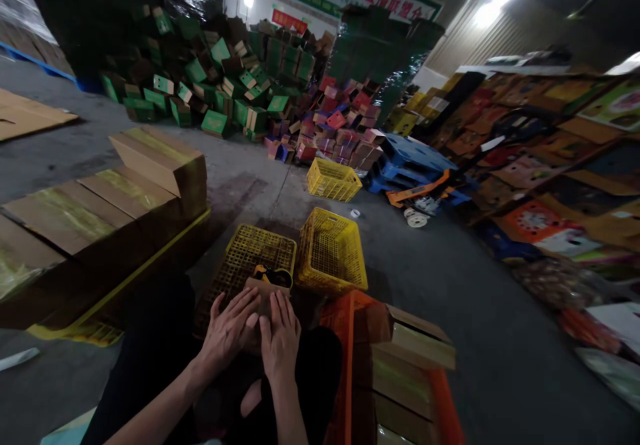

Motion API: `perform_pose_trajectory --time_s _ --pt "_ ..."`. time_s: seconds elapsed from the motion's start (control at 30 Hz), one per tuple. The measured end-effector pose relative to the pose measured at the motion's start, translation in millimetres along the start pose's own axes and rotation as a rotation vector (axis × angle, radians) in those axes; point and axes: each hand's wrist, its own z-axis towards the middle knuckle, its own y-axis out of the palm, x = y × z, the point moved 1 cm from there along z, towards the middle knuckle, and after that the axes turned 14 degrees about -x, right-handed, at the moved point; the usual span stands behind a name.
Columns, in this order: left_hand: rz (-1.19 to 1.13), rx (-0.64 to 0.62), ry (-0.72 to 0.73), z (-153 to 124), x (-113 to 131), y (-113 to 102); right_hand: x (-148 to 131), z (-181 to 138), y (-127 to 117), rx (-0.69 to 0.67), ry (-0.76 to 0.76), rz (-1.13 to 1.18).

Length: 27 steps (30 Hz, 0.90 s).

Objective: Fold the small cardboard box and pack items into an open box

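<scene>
The left hand (227, 328) and right hand (281, 338) rested, fingers extended, on a cardboard box (265, 291) at the near end of a mesh crate (260, 243). The orange crate (344, 358) and left-side yellow crate (103, 331) contained taped cartons (75, 211).

Looks like a small, plain brown cardboard box (267, 287), partly covered by the flattened left hand (231, 325) and right hand (281, 338). Lies by the near edge of a yellow crate (257, 248), with lower sides lost in shadow.
</scene>
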Motion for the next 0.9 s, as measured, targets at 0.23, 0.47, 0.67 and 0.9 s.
perform_pose_trajectory --time_s 0.23,0.47,0.67,0.9 --pt "-0.012 -0.012 0.0 -4.5 -0.4 -0.3 2.3 -2.1 6.0 0.011 -0.01 0.287" --pt "-0.036 0.034 -0.062 -9.6 -3.6 19.6 5.4 -0.4 6.4 0.027 0.03 0.652" --pt "-0.146 -0.012 -0.114 -8.9 -6.4 27.5 10.2 -2.3 -0.5 0.069 0.12 1.175" --pt "-0.117 -0.036 -0.135 -3.2 -10.9 22.0 10.2 -12.1 7.9 0.099 0.212 1.16"
